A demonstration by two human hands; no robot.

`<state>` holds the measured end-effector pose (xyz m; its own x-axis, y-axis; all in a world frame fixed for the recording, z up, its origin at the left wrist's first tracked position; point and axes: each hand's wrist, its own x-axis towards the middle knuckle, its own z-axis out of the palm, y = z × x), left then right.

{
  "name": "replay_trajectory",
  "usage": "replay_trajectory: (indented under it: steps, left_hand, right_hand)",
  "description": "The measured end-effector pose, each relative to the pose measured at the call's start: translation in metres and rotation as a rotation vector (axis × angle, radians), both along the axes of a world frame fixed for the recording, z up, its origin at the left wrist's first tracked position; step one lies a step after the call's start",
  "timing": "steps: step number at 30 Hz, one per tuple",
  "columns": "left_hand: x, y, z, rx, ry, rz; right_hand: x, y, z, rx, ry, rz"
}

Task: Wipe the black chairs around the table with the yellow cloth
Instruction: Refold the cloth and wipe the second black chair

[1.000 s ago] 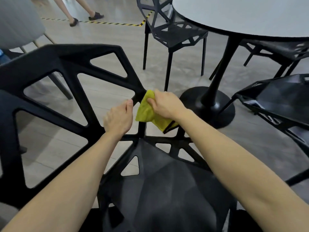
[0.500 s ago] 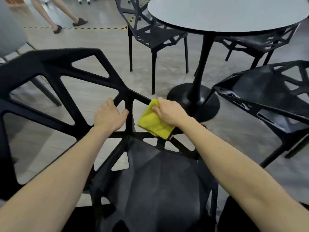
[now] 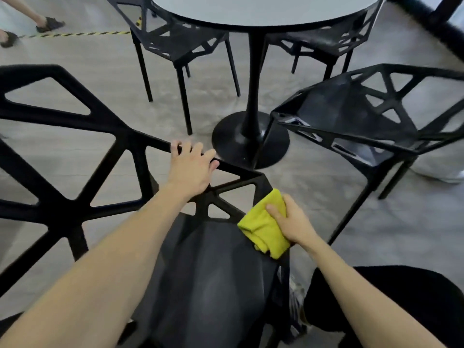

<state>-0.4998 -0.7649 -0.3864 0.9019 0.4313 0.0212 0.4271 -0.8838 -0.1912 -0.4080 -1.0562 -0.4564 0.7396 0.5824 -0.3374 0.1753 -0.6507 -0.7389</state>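
Observation:
A black chair (image 3: 208, 280) with a cut-out geometric frame stands right below me, its backrest reaching out to the left. My left hand (image 3: 192, 168) grips the top bar of that frame, fingers curled over it. My right hand (image 3: 291, 222) holds the folded yellow cloth (image 3: 263, 227) and presses it against the right front edge of the seat. Other black chairs stand at the right (image 3: 356, 116), at the far left of the table (image 3: 175, 38) and behind it (image 3: 326, 38).
A round grey table (image 3: 263, 8) on a black pedestal base (image 3: 251, 141) stands ahead. A person's feet in sandals (image 3: 47, 22) are at the top left, beyond black-and-yellow floor tape (image 3: 75, 34). My dark trouser leg (image 3: 389, 297) is at the lower right.
My right hand has slid the yellow cloth down and to the right, from the frame joint to the seat's right edge. My left hand has shifted further along the frame's bar. The view has tilted.

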Motion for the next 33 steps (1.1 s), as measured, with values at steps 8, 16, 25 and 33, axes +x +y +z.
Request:
replay_trajectory:
  steps: [8,16,25,33]
  left_hand:
    - [0.005,0.005,-0.001,-0.011,-0.022,0.016]
    - [0.003,0.005,-0.003,-0.063,-0.075,0.026]
    - [-0.071,0.001,0.020,-0.517,-0.251,-0.157]
    - [-0.168,0.041,0.018,-0.470,-0.242,0.065]
  right_hand:
    - [0.029,0.085,0.031,0.056,-0.223,0.084]
    - [0.001,-0.007,-0.008,-0.008,-0.034,-0.038]
    - [-0.009,0.051,0.090,-0.009,-0.317,-0.256]
    - [-0.047,0.173,0.114,0.316,-0.644,-0.008]
